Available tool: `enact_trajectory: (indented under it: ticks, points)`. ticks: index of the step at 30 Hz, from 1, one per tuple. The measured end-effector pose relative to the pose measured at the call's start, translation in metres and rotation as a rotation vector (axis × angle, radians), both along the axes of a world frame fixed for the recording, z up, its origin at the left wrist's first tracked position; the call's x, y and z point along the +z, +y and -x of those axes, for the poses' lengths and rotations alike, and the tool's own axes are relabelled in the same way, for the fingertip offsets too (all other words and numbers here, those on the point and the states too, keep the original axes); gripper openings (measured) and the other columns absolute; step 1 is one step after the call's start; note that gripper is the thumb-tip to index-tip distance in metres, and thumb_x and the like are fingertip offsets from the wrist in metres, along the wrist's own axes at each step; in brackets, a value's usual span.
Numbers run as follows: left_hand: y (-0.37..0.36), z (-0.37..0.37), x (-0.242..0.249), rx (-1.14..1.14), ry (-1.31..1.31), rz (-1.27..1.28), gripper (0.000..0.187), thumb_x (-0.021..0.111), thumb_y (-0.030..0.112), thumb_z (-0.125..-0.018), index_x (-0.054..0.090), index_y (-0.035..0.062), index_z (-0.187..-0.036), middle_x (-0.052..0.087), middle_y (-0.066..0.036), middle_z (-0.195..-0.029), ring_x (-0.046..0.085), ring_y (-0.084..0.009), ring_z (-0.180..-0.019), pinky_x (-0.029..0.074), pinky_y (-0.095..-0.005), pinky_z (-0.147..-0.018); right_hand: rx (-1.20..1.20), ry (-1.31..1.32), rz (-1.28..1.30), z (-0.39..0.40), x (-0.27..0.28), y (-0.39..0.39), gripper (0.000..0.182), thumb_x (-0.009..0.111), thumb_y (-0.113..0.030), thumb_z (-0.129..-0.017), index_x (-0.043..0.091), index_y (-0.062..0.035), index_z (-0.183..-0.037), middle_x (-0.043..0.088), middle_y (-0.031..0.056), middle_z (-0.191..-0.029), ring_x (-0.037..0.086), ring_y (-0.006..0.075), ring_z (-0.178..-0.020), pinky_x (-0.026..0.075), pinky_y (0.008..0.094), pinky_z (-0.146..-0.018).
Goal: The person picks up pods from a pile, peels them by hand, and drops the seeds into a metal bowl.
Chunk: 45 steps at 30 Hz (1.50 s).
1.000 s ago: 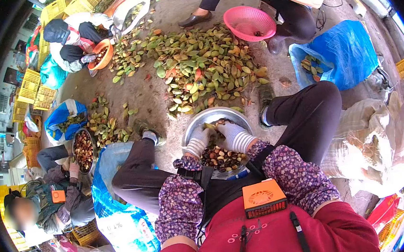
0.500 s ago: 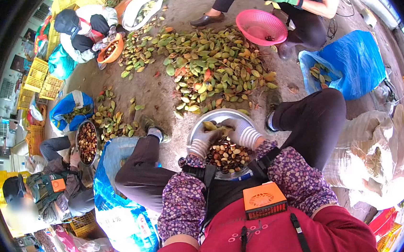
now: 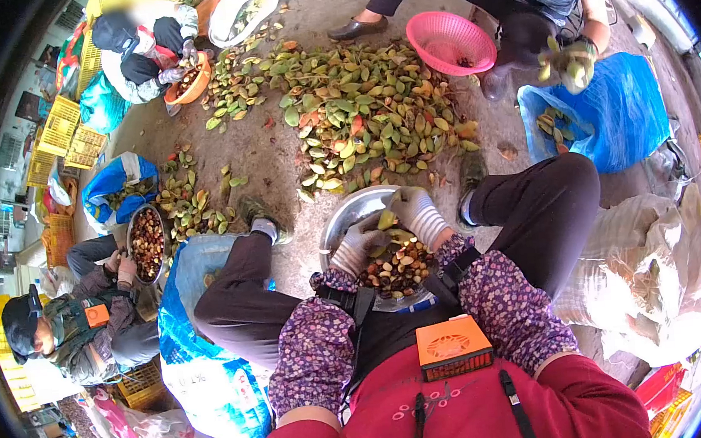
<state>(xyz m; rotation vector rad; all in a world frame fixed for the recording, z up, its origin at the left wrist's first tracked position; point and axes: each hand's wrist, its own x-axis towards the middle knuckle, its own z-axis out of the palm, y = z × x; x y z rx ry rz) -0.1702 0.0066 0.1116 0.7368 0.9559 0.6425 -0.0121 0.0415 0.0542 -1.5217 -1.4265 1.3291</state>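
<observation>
In my lap rests a metal basin [image 3: 330,229] holding a heap of brown and cream seeds [image 3: 405,269]. Over it, my left hand [image 3: 359,245], in a grey striped-cuff glove, has its fingers closed at a yellow-green pod [image 3: 386,219]. Opposite, my right hand [image 3: 413,211], gloved the same way, bends its fingers at the pod's upper end. Another greenish pod piece [image 3: 400,235] shows just below, between the hands. Exactly how each fingertip grips is hidden.
A large pile of green and reddish pods [image 3: 374,108] lies beyond the basin. A blue sack [image 3: 616,112] stands right, another blue-white sack [image 3: 215,381] left. Co-workers sit around, with a pink basket [image 3: 452,43], an orange bowl [image 3: 192,78] and a seed-filled pan [image 3: 149,243].
My hands have moved apart; the right has risen toward the basin's far rim, uncovering the pod between them. The co-worker at upper right has brought a gloved hand over to the blue sack.
</observation>
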Motion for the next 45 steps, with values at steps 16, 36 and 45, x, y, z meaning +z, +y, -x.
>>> enact_trajectory:
  ticks: [16,36,45]
  points:
    - [0.004,-0.013,-0.025,0.222,0.312,-0.152,0.030,0.067,0.020,-0.083,0.062,-0.0041,-0.101,0.065,-0.005,-0.085,0.058,-0.0105,-0.073,0.048,-0.0248,-0.066,-0.312,0.070,0.058,0.012,0.007,-0.005,0.061,0.061,-0.053,-0.080,0.061,0.0065,-0.092,0.062,0.0099,-0.077,0.050,0.0143,-0.068,0.045,0.0309,-0.064]
    - [0.002,0.008,-0.009,0.120,0.721,-0.743,0.027,0.055,0.017,-0.087,0.060,-0.0061,-0.099,0.065,-0.016,-0.089,0.062,-0.0229,-0.080,0.048,-0.0308,-0.071,-0.044,0.103,-0.164,0.013,0.013,-0.013,0.063,0.054,-0.052,-0.085,0.055,0.0054,-0.110,0.062,0.0096,-0.098,0.055,0.0166,-0.085,0.045,0.0280,-0.077]
    - [0.019,0.032,-0.041,0.080,0.616,-0.471,0.028,0.048,0.023,-0.087,0.064,0.0004,-0.095,0.064,-0.019,-0.082,0.060,-0.0335,-0.079,0.047,-0.0375,-0.073,0.202,-0.101,-0.244,0.004,0.057,-0.012,0.049,0.069,-0.028,-0.077,0.052,0.0030,-0.111,0.060,0.0225,-0.102,0.058,0.0328,-0.096,0.044,0.0369,-0.084]
